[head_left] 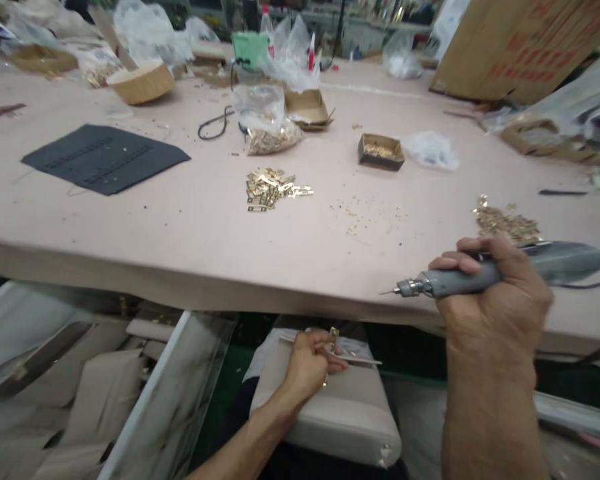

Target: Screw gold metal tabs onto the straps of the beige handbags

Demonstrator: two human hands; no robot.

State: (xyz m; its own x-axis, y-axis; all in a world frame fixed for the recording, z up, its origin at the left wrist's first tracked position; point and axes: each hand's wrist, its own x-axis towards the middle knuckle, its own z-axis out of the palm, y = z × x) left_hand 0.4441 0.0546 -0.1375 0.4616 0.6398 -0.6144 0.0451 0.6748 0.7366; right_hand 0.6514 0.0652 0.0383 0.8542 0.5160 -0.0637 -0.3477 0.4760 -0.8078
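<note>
In my right hand (500,287) is a grey electric screwdriver (473,279), its thin bit pointing left just above the table's front edge. My left hand (313,360), lower and nearer to me, pinches a small gold metal plate (333,335) against a thin pale panel (363,361). Under that hand a beige padded case or bag (335,420) rests on my lap. Another small gold piece (325,381) shows below the fingers. A pile of flat gold plates (270,187) lies mid-table. Small gold parts (507,223) are heaped behind my right hand.
A small open box (381,152) holds tiny gold parts. Behind the plates stand a plastic bag of parts (267,130) and an open carton (307,109). A dark sheet (105,159) lies left. Below, a bin (167,373) holds beige pieces. A cardboard box (515,50) stands back right.
</note>
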